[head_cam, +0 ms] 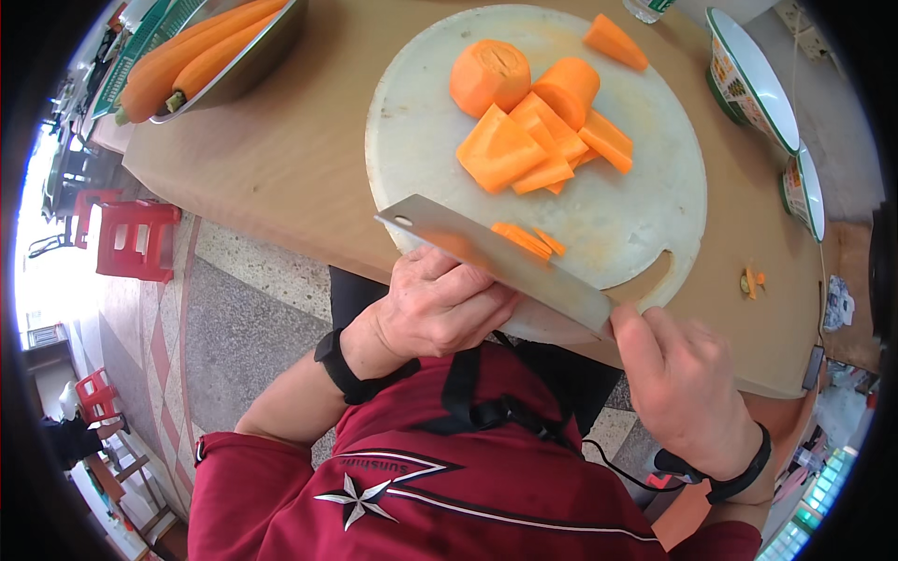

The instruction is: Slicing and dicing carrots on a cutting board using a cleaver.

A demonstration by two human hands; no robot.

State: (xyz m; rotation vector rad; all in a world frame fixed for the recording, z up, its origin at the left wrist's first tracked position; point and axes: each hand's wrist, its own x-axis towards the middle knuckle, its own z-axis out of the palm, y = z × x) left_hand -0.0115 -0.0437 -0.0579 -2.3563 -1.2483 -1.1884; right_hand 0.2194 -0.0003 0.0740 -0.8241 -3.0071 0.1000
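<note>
My right hand (677, 375) grips the handle end of a cleaver (505, 263), its broad blade slanting up to the left over the near part of a round cutting board (421, 154). Close behind the blade is my left hand (449, 301), fingers curled; the blade hides the fingertips and anything under them. Thin carrot strips (523, 240) lie just beyond the blade. Farther up the board, carrot slabs (501, 151) overlap in a pile beside a thick round carrot chunk (484, 80) and a shorter carrot cylinder (572, 88). One carrot wedge (616, 43) rests at the far rim.
Whole carrots (203, 59) fill a metal bowl (270, 52) at the far left, by a green basket (123, 77). Enamel bowls (761, 84) stand at the right edge of the brown-covered table (295, 168). Carrot scraps (752, 282) lie near the board. A red stool (137, 238) stands left.
</note>
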